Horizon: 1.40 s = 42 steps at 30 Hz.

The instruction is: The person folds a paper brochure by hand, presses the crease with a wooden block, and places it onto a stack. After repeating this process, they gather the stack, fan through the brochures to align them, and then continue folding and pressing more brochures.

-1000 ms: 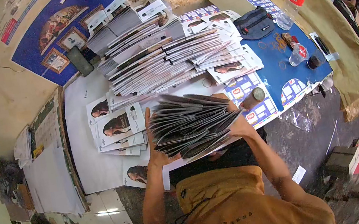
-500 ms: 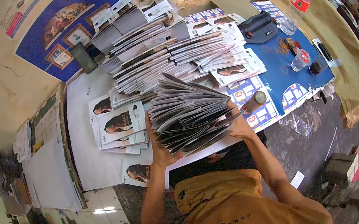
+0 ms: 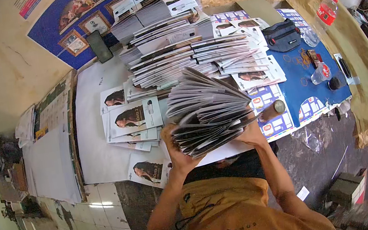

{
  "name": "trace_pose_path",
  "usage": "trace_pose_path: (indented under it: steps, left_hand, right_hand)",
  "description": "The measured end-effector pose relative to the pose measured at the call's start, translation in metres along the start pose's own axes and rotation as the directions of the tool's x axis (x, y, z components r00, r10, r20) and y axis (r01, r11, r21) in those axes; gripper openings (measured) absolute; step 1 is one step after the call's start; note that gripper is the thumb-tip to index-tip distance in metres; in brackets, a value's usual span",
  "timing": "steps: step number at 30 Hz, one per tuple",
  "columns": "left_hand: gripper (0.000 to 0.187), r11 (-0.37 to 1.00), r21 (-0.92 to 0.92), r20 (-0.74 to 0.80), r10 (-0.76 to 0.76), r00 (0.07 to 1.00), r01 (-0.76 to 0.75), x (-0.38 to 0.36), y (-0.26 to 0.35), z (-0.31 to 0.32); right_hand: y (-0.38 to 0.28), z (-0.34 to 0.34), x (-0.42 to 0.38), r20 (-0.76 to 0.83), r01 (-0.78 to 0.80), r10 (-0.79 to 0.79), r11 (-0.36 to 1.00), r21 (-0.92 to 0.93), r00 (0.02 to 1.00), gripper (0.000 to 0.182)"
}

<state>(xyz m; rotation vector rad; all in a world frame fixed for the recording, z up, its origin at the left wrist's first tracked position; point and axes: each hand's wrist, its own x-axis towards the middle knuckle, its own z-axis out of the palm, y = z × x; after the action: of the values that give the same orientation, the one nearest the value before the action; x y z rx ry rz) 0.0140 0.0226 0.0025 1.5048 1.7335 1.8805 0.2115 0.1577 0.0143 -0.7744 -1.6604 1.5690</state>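
Observation:
A thick bundle of folded booklets [image 3: 212, 111] is held between my two hands over the table's front edge, its leaves fanned at the top. My left hand [image 3: 181, 151] grips the bundle's left side, and my right hand [image 3: 252, 132] grips its lower right side, fingers partly hidden by the paper. Just behind the bundle lie long rows of booklets [image 3: 163, 68]. To the left, a loose pile of booklets [image 3: 134, 117] shows covers with a long-haired figure, and one more booklet [image 3: 148, 171] lies at the front edge.
A brown jar [image 3: 278, 107] stands right of my right hand. Farther right are a dark pouch [image 3: 282, 36], rubber bands [image 3: 300, 58], a plastic cup [image 3: 320, 73] and a bottle [image 3: 328, 10]. A phone [image 3: 99, 46] leans at the back left. Tall booklet stacks [image 3: 150, 13] stand behind.
The view has shifted, so the table and its contents appear farther right. The bundle is still between both hands, with its top leaves fanned a little differently.

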Motion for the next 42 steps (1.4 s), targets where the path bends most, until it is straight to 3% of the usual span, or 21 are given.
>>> trace_pose_path:
  steps: [3,8,12,14,17,21,22,23,24,27,28,29,30,32,33,35,36,41,42]
  left_hand:
    - [0.088,0.961,0.215,0.015,0.177,0.984,-0.177,0.015,0.008,-0.003]
    - [0.089,0.996,0.018,0.095,0.081,0.992,-0.083,0.005,-0.006,-0.003]
    - [0.081,0.998,0.022,0.170,-0.068,0.983,0.065,-0.014,-0.034,-0.010]
    - [0.071,0.965,0.183,0.126,0.167,0.978,-0.188,0.019,0.004,-0.007]
    - [0.059,0.978,-0.176,0.028,-0.106,0.994,0.109,0.009,0.007,0.008]
    - [0.057,0.996,-0.072,0.110,-0.042,0.993,0.050,0.006,-0.008,0.000]
    - [0.055,0.997,-0.024,0.124,0.075,0.989,-0.072,0.008,-0.012,-0.003]
    - [0.054,0.998,-0.038,0.133,0.064,0.989,-0.060,0.008,-0.014,-0.004]
    - [0.053,0.998,-0.048,0.142,0.052,0.988,-0.046,0.011,-0.008,-0.005]
    - [0.053,0.971,-0.226,0.152,-0.049,0.987,0.083,0.010,-0.001,-0.004]
    - [0.055,0.953,-0.271,0.166,-0.090,0.982,0.133,0.007,0.001,-0.005]
    - [0.056,0.931,-0.315,0.180,-0.130,0.975,0.183,0.006,0.004,-0.006]
    - [0.062,0.952,-0.269,0.198,-0.092,0.976,0.145,0.009,0.008,-0.008]
    - [0.063,0.999,0.000,0.339,0.042,0.940,-0.044,0.002,-0.006,-0.016]
    - [0.062,1.000,-0.025,0.340,0.017,0.940,-0.009,0.001,-0.010,-0.014]
    - [0.062,0.995,-0.077,0.342,-0.031,0.939,0.061,0.000,-0.017,-0.012]
    - [0.061,0.931,-0.255,0.308,-0.178,0.934,0.262,0.000,-0.013,-0.006]
    - [0.055,0.989,-0.115,0.303,-0.058,0.951,0.097,-0.007,-0.031,-0.006]
    - [0.054,0.992,-0.095,0.301,-0.051,0.952,0.084,-0.007,-0.031,-0.007]
  right_hand:
    - [-0.001,0.002,-0.001,-0.005,0.003,-0.003,0.999,0.050,1.000,0.113]
    - [0.003,0.002,-0.002,0.004,-0.047,0.048,0.987,0.154,0.999,0.115]
    - [0.007,-0.002,-0.003,0.019,-0.013,0.011,0.991,0.136,1.000,0.119]
    - [0.015,-0.005,-0.003,0.029,0.003,-0.007,0.990,0.143,1.000,0.122]
    - [0.031,-0.010,-0.003,0.007,-0.001,0.000,0.981,0.192,1.000,0.126]
    - [0.019,-0.006,0.001,-0.019,0.031,-0.028,0.979,0.200,0.999,0.125]
    - [0.023,-0.007,0.003,-0.014,0.055,-0.053,0.976,0.210,0.998,0.127]
    - [0.025,-0.007,0.004,-0.009,0.079,-0.079,0.972,0.221,0.997,0.128]
    - [0.024,-0.008,0.006,0.019,0.191,-0.199,0.960,0.205,0.980,0.111]
    - [0.019,0.001,0.008,-0.061,-0.003,0.025,0.939,0.343,0.998,0.089]
    - [0.036,-0.005,0.009,-0.005,0.073,-0.074,0.960,0.270,0.997,0.078]
    - [0.042,-0.005,0.007,0.006,0.156,-0.167,0.936,0.314,0.986,0.080]
    - [0.044,-0.004,0.006,0.014,0.237,-0.259,0.903,0.358,0.966,0.082]
    - [0.045,-0.001,0.004,0.025,0.328,-0.370,0.851,0.409,0.929,0.083]
    - [0.043,0.000,0.004,0.035,0.343,-0.392,0.842,0.417,0.919,0.082]
    - [0.038,0.003,0.001,0.025,0.311,-0.352,0.855,0.416,0.936,0.078]
    - [0.033,0.006,-0.002,0.004,0.262,-0.289,0.875,0.408,0.957,0.076]
    - [0.033,0.005,0.004,-0.024,0.072,-0.068,0.954,0.291,0.997,0.059]
    - [0.032,0.006,0.003,-0.022,0.078,-0.075,0.950,0.302,0.997,0.068]
